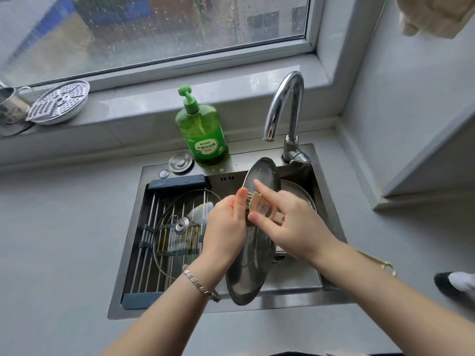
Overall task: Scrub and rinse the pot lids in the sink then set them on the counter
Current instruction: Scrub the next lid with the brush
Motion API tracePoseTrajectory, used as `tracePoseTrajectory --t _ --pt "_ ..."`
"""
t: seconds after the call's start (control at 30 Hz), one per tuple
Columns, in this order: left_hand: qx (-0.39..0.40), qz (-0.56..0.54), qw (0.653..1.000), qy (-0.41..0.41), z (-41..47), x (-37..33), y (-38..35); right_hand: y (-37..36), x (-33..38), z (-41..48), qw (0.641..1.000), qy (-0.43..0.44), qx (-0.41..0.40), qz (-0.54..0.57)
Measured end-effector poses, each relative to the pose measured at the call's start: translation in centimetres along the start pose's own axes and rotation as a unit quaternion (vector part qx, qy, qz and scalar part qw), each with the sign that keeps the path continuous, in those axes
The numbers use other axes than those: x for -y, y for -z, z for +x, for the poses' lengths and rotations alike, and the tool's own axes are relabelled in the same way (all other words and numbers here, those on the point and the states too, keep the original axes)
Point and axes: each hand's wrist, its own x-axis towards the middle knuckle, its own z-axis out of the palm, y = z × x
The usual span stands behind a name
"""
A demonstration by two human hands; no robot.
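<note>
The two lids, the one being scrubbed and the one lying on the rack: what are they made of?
The scrubbed lid looks like stainless steel: grey, opaque, dully mirroring. The lid on the rack seems to be clear glass with a metal rim and knob, since the rack's bars show through it.

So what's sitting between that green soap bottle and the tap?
Nothing: in the head view the steel sink ledge between the green soap bottle and the tap is bare. The round metal plug lies on the bottle's other side.

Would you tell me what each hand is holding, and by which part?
Left hand grips the steel lid at its edge; right hand holds the scrub brush by its wooden body.
</note>
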Motion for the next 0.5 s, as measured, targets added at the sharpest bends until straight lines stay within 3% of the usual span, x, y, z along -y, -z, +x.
tracePoseTrajectory --t 0.1,0.27,0.43,0.5 --pt "0.005 0.046 0.998 -0.032 -0.4 0.1 0.3 0.6 -0.7 1.6 0.999 -0.009 -0.017 0.032" --pt "-0.003 0.065 0.995 -0.074 -1.2 0.0 0.5 2.1 -3.0 6.0 0.961 -0.139 -0.079 0.225" --pt "-0.035 0.054 0.995 -0.076 -0.8 1.2 1.1 -0.5 -0.3 2.4 0.979 -0.041 -0.043 0.194" --pt "-0.027 0.061 0.994 -0.083 -0.9 1.2 1.4 0.5 -1.0 3.5 0.976 -0.05 -0.047 0.205"
